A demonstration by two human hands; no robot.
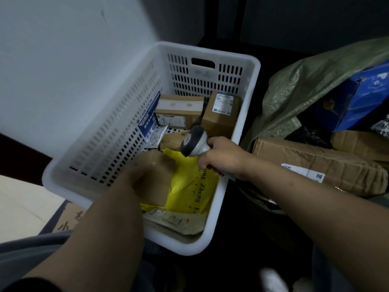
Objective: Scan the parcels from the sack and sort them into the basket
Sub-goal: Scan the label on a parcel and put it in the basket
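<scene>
A white slotted basket (101, 131) stands in front of me. Inside lie two brown boxes (179, 111) at the far end, a blue and white envelope (148, 116) against the left wall, and a yellow mailer bag (193, 186). My left hand (130, 178) grips a small brown cardboard parcel (157, 178) inside the basket, above the yellow bag. My right hand (221, 157) grips a grey and white barcode scanner (194, 142), its head pointing toward the basket's far end. At right lies an open green woven sack (305, 89).
The sack's mouth shows a large brown taped parcel (315, 165) with a white label and a blue box (362, 98). A white wall stands at left. A flat cardboard sheet with writing (69, 220) lies on the floor by the basket's near left corner.
</scene>
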